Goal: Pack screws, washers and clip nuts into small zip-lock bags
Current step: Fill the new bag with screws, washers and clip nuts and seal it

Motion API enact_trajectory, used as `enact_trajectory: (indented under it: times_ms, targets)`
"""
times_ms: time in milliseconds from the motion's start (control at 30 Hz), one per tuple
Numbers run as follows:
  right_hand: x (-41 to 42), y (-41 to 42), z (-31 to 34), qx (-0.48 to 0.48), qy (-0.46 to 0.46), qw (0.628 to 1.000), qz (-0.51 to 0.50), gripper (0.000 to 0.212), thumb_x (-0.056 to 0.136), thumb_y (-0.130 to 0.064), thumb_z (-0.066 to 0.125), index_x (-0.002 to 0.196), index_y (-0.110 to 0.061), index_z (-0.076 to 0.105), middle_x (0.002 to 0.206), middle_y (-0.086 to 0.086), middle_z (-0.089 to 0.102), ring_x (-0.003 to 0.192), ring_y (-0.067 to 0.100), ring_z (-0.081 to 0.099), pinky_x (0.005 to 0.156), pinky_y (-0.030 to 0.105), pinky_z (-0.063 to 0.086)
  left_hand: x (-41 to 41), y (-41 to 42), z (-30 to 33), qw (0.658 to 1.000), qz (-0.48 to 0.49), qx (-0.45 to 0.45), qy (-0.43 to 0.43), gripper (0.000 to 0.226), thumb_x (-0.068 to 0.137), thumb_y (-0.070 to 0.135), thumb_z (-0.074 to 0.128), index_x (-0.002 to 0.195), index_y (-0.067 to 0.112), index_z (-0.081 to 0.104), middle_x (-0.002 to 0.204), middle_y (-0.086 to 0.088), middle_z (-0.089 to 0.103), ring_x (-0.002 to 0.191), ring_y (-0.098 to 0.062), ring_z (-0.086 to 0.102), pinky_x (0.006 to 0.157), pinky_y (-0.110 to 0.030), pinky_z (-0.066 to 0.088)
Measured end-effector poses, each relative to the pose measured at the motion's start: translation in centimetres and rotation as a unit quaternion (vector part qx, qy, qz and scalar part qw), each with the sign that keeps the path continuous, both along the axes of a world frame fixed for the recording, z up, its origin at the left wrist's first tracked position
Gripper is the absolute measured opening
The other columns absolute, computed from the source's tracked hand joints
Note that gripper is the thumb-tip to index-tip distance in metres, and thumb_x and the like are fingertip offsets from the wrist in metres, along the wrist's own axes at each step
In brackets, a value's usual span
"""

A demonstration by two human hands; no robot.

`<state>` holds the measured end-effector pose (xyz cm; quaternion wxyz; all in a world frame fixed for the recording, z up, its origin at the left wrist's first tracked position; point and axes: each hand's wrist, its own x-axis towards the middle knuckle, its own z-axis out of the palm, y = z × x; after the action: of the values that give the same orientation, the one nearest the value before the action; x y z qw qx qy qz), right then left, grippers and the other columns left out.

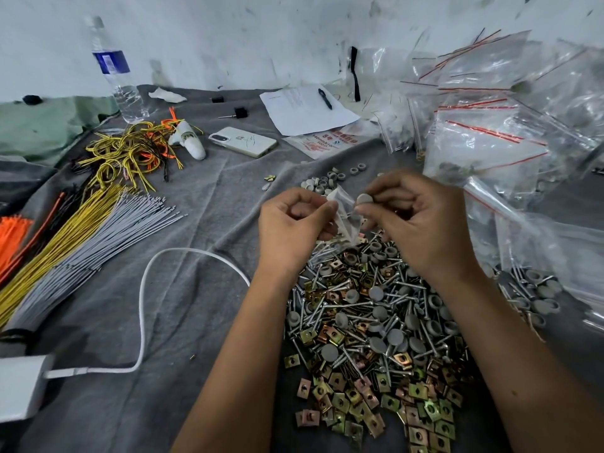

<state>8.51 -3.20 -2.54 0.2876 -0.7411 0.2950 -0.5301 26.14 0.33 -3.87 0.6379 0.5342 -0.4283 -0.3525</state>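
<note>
1. The left hand (294, 223) pinches a small zip-lock bag (343, 214) at its mouth, likely to hold it open for filling.
2. The right hand (421, 220), its grip closed on a grey washer (364, 199), brings it to the bag mouth.
3. Loose screws (356, 318) and clip nuts (369, 413) lie heaped below on the table (196, 305).
4. Right, filled bags (510, 138) pile up.
</note>
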Motion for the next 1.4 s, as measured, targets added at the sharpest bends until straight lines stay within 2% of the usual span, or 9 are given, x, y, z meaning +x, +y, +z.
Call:
enact_trajectory:
  times_ms: [100, 200, 500, 633, 733, 933, 1133, 1300, 1400]
  targets:
    - [0.3, 0.0, 0.0, -0.068, 0.109, 0.992, -0.008, 0.023, 0.085, -0.014, 0.082, 0.107, -0.011, 0.077, 0.094, -0.008, 0.076, 0.076, -0.007, 0.071, 0.069, 0.014, 0.057, -0.1, 0.0, -0.1, 0.999, -0.025, -0.01, 0.022, 0.012, 0.088, -0.005, 0.076, 0.091, -0.013, 0.068, 0.06, -0.013, 0.066, 0.048, -0.013, 0.064, 0.048, -0.02, 0.051]
    - [0.2, -0.3, -0.1, -0.052, 0.172, 0.983, -0.038, 0.029, 0.081, -0.019, 0.085, 0.108, -0.014, 0.077, 0.094, -0.007, 0.077, 0.081, -0.005, 0.072, 0.076, 0.023, 0.062, -0.1, 0.0, -0.1, 0.998, -0.044, -0.014, 0.03, 0.008, 0.088, -0.007, 0.074, 0.09, -0.012, 0.068, 0.058, -0.008, 0.065, 0.048, -0.012, 0.063, 0.049, -0.02, 0.051]
    - [-1.3, -0.9, 0.2, -0.016, 0.064, 0.996, -0.062, 0.007, 0.09, -0.026, 0.077, 0.096, -0.026, 0.073, 0.08, -0.017, 0.072, 0.065, 0.001, 0.07, 0.058, 0.015, 0.053, 0.1, -0.1, -0.2, 0.998, -0.004, 0.004, 0.063, 0.01, 0.09, -0.005, 0.074, 0.083, 0.0, 0.068, 0.059, -0.007, 0.067, 0.049, -0.012, 0.062, 0.048, -0.018, 0.049]
    - [-3.2, -1.9, 0.3, 0.03, 0.352, 0.935, -0.009, 0.037, 0.073, -0.068, 0.067, 0.098, -0.042, 0.074, 0.094, -0.024, 0.065, 0.092, -0.004, 0.059, 0.08, 0.029, 0.045, 0.1, 0.0, -0.2, 0.997, 0.016, 0.013, 0.078, 0.014, 0.09, -0.005, 0.073, 0.08, 0.003, 0.067, 0.059, -0.008, 0.066, 0.049, -0.012, 0.061, 0.048, -0.019, 0.049]
    - [-3.8, -2.3, 0.0, 0.106, 0.452, 0.884, 0.059, 0.037, 0.074, -0.059, 0.079, 0.109, -0.046, 0.073, 0.118, -0.012, 0.058, 0.115, 0.008, 0.05, 0.099, 0.036, 0.04, 0.1, 0.1, -0.1, 0.996, 0.014, 0.012, 0.091, 0.014, 0.09, -0.006, 0.072, 0.08, 0.003, 0.068, 0.062, -0.011, 0.064, 0.049, -0.011, 0.061, 0.048, -0.018, 0.049]
    - [-3.3, -2.5, -0.2, 0.049, 0.395, 0.917, 0.021, 0.009, 0.086, -0.027, 0.081, 0.089, -0.034, 0.075, 0.086, -0.02, 0.063, 0.077, -0.004, 0.059, 0.067, 0.021, 0.041, 0.1, 0.1, -0.1, 0.995, 0.01, 0.016, 0.097, 0.014, 0.091, -0.005, 0.072, 0.081, 0.004, 0.068, 0.065, -0.013, 0.064, 0.051, -0.012, 0.06, 0.049, -0.019, 0.048]
    - [-3.3, -2.6, -0.3, 0.044, 0.323, 0.945, -0.008, 0.014, 0.091, -0.016, 0.075, 0.094, -0.029, 0.075, 0.088, -0.022, 0.066, 0.083, -0.006, 0.062, 0.07, 0.008, 0.041, -0.3, 0.0, -0.3, 0.995, 0.003, 0.009, 0.096, 0.013, 0.091, -0.006, 0.071, 0.082, 0.002, 0.066, 0.061, -0.008, 0.064, 0.05, -0.011, 0.059, 0.049, -0.019, 0.048]
    - [-2.2, -1.5, 0.3, 0.034, 0.11, 0.993, -0.017, 0.015, 0.088, -0.013, 0.078, 0.098, -0.024, 0.075, 0.09, -0.011, 0.075, 0.086, 0.006, 0.072, 0.077, 0.028, 0.06, -0.6, -0.1, -0.5, 0.998, -0.006, -0.004, 0.069, 0.011, 0.09, -0.007, 0.072, 0.083, 0.0, 0.067, 0.057, -0.005, 0.065, 0.048, -0.011, 0.061, 0.047, -0.019, 0.049]
    - [-0.7, -0.6, 0.3, -0.029, 0.082, 0.996, -0.031, 0.015, 0.083, -0.013, 0.083, 0.096, -0.016, 0.076, 0.09, -0.007, 0.074, 0.083, 0.01, 0.072, 0.074, 0.034, 0.063, -1.1, -0.2, -0.8, 0.999, -0.021, -0.015, 0.036, 0.006, 0.09, -0.005, 0.073, 0.088, -0.005, 0.067, 0.057, -0.005, 0.066, 0.049, -0.012, 0.064, 0.048, -0.021, 0.051]
